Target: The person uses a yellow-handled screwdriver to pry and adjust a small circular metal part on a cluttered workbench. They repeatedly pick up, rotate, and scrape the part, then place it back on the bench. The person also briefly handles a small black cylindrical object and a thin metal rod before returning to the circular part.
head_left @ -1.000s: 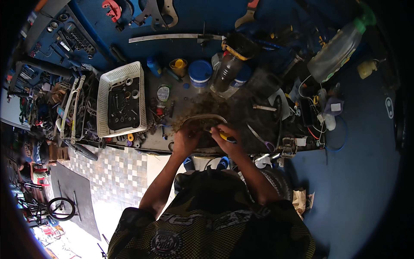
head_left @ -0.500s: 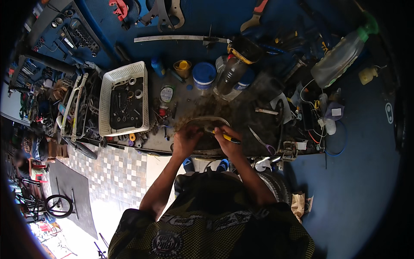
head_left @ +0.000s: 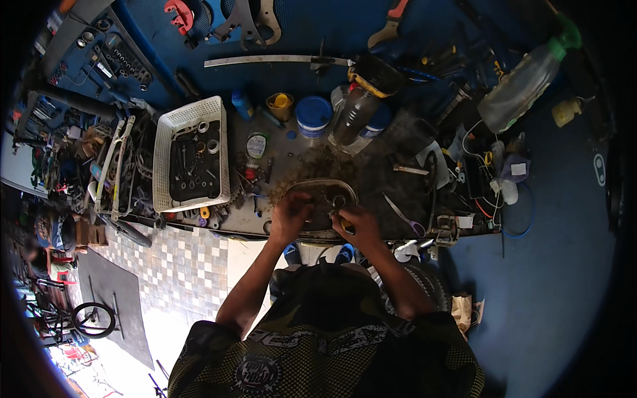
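My left hand [head_left: 290, 215] is at the left side of a shallow grimy pan [head_left: 320, 186] on the workbench, fingers curled; what they hold, if anything, is too dark to make out. My right hand [head_left: 358, 222] grips a yellow-and-black handled tool [head_left: 348, 227] at the pan's right side. Just above those fingers, inside the pan, is a small metal ring [head_left: 338, 201]; whether it is held cannot be told. Scissors [head_left: 405, 217] with a purple handle lie to the right.
Left stands a white plastic basket [head_left: 162, 152] of small parts. Behind are blue tubs [head_left: 313, 116] and bottles [head_left: 355, 119]; tools hang on the blue wall. Cables [head_left: 491, 166] clutter the right end. Another person [head_left: 53, 235] is at the far left, on the floor below.
My right hand has turned the yellow tool, whose handle now points down and is mostly covered. A small ring now shows above those fingers. My left hand has shifted slightly.
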Action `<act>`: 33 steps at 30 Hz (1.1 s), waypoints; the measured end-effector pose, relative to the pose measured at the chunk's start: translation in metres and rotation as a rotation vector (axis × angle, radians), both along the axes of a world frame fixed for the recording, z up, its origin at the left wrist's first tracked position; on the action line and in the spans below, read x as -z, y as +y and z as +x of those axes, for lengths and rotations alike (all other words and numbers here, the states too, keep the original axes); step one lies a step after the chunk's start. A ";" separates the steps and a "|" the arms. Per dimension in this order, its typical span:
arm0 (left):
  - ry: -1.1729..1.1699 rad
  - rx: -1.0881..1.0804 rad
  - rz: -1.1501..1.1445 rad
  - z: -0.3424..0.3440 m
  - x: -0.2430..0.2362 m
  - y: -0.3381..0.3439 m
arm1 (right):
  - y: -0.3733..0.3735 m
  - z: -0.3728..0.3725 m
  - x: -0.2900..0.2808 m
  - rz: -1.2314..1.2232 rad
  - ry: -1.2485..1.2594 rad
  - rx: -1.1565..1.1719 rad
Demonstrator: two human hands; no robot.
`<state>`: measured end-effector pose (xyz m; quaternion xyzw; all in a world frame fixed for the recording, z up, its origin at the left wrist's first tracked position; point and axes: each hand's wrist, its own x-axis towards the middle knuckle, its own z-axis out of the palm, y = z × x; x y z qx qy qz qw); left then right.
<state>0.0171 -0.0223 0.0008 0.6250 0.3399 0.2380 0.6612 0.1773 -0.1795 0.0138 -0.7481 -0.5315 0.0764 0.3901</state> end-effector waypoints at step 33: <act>0.140 0.024 0.118 -0.004 0.000 0.000 | 0.001 0.011 0.000 -0.021 -0.157 -0.080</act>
